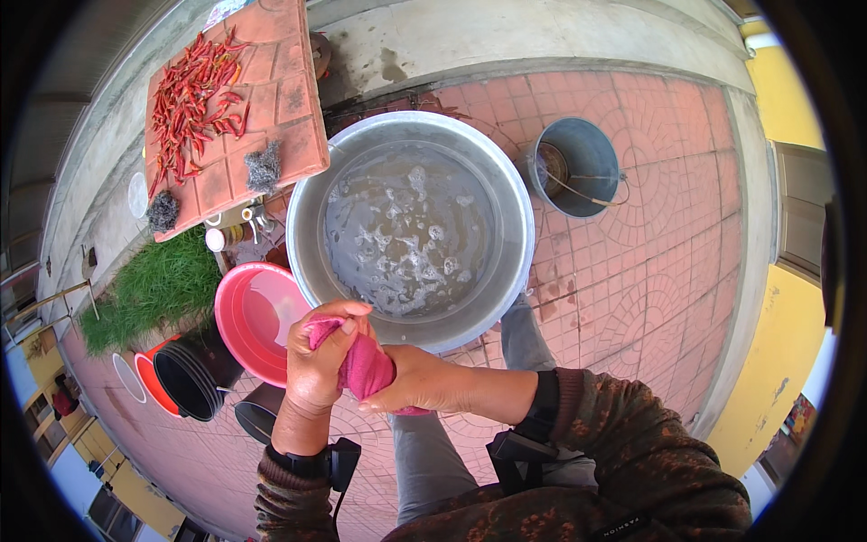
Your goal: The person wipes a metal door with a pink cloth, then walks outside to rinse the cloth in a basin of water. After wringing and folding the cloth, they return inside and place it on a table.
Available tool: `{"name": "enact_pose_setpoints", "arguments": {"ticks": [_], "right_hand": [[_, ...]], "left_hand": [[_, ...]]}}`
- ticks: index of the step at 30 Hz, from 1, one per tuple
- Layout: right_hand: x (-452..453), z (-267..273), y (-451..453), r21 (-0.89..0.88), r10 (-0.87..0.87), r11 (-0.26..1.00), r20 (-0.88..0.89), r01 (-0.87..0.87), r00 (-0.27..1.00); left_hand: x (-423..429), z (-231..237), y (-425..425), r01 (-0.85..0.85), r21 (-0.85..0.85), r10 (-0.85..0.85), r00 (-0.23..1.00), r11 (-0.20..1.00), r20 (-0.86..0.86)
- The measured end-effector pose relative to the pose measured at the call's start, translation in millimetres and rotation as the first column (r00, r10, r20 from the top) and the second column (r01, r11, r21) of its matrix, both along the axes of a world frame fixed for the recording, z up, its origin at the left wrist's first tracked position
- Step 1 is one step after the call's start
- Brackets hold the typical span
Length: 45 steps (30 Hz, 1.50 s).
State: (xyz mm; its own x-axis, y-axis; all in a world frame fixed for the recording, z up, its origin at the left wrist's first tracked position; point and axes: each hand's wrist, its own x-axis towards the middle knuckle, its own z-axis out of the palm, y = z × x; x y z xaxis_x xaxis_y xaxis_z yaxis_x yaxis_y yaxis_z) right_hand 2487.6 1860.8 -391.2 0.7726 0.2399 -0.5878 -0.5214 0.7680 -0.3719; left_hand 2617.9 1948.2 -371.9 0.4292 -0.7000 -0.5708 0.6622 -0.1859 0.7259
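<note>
A bunched pink cloth [366,366] is gripped by both of my hands, close to my body. My left hand [320,356] closes around its upper end, and my right hand [423,379] clasps the lower end. The cloth looks twisted between them. Just beyond my hands stands a wide metal basin [511,237] holding cloudy grey water [399,230] with patches of foam. To the left of the basin is a pink plastic basin [234,305] with some liquid in it, partly hidden by my left hand.
Red chili peppers [196,101] and two wiry scouring pads [263,167] lie on a red tiled slab [291,88] at upper left. A metal bucket [596,159] stands right of the metal basin. Black buckets [183,379] and a grass patch [156,291] are at left.
</note>
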Motion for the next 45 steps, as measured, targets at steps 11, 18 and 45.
{"name": "enact_pose_setpoints", "arguments": {"ticks": [11,18,45], "right_hand": [[5.5,-54.8,12.3,-0.827,0.178,0.490,-0.217,-0.278,0.960],[5.6,-66.5,-11.9,-0.875,-0.074,0.449,-0.235,-0.178,0.969],[10.8,-48.4,-33.7,0.094,-0.708,0.706,0.118,0.702,0.696]], "left_hand": [[-20.6,-72.4,-21.7,-0.112,0.485,-0.146,0.874,0.867,0.463],[-12.1,-99.7,-21.7,-0.301,0.333,0.098,0.855,0.893,0.510],[-52.4,-68.6,20.8,-0.094,0.256,-0.173,0.518,0.962,0.838]]}}
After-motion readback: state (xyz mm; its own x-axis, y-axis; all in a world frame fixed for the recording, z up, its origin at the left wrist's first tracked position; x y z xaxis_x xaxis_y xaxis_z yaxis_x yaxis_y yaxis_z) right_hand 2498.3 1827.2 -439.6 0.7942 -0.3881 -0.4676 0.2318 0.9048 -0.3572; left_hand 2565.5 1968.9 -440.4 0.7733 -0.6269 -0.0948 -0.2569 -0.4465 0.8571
